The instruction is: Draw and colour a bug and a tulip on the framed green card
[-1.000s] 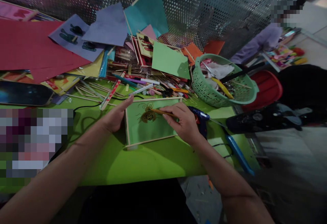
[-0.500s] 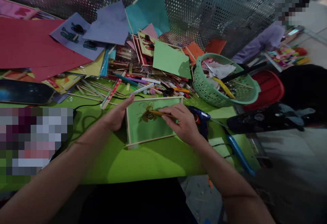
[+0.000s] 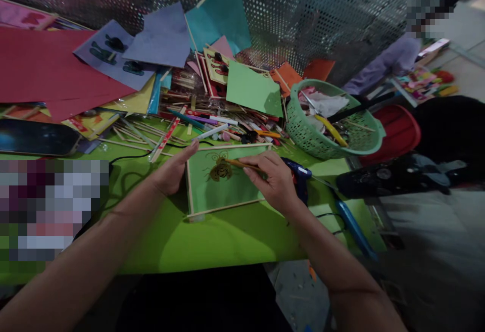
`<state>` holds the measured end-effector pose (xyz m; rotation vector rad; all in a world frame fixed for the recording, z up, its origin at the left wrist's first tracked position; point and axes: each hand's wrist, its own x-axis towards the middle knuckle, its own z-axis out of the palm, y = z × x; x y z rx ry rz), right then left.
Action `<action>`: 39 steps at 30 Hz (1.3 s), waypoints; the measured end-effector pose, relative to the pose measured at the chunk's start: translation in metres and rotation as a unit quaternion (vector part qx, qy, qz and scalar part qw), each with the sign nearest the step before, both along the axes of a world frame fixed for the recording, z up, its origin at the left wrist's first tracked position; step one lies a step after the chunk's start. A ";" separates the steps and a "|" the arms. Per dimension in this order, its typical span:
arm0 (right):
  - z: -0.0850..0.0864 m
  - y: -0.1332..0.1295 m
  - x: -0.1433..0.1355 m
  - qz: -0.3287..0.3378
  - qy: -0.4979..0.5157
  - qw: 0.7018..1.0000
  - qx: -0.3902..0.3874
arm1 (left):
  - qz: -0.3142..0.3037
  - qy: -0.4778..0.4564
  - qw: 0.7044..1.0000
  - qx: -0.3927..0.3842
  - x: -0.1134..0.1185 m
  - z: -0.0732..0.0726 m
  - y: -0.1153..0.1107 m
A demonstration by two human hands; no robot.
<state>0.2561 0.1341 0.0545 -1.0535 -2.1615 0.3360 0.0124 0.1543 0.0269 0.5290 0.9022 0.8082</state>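
Note:
A green paper sheet (image 3: 223, 193) edged with thin wooden sticks lies tilted on the table before me. It carries a drawing of a bug-like creature (image 3: 220, 171) with curled feelers, its body coloured brownish yellow. At the left edge, my left hand (image 3: 175, 169) steadies the frame, thumb up along the top corner and the other fingers partly hidden. My right hand (image 3: 276, 178) pinches a slim yellow-brown pencil (image 3: 240, 163), whose tip touches the upper part of the drawing, near the creature's head. A blue glue gun (image 3: 297, 171) lies just beyond my right hand.
Sticks and pens (image 3: 215, 129) pile up behind the sheet. Coloured papers (image 3: 159, 34) lean against a perforated metal panel (image 3: 280, 13). A green basket (image 3: 314, 135) holds odds and ends at right; a phone (image 3: 38, 136) lies left. Beyond the basket shows a person's purple sleeve (image 3: 379, 64).
My right hand has shifted slightly, taking the pencil tip from the creature's middle up toward its head. More yellow-brown shows on the head. My left hand stays in place.

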 end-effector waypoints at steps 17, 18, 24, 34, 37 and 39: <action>-0.001 0.000 0.000 0.009 -0.003 1.000 -0.005 | 0.021 0.005 1.000 0.020 0.000 0.000 -0.001; -0.001 0.000 0.000 0.008 0.000 1.000 -0.003 | 0.021 0.005 1.000 0.021 0.000 0.000 -0.001; 0.001 -0.002 0.000 0.012 -0.012 1.000 -0.012 | 0.015 0.008 1.000 0.013 0.001 0.002 -0.001; 0.001 -0.002 -0.002 0.014 -0.014 1.000 -0.013 | 0.020 -0.005 1.000 0.008 0.001 0.003 -0.001; 0.001 -0.002 -0.001 0.013 -0.015 1.000 -0.015 | 0.023 -0.003 1.000 0.000 0.001 0.005 -0.001; 0.001 -0.002 -0.001 0.005 -0.009 1.000 -0.012 | 0.030 0.006 1.000 -0.002 0.001 0.006 -0.002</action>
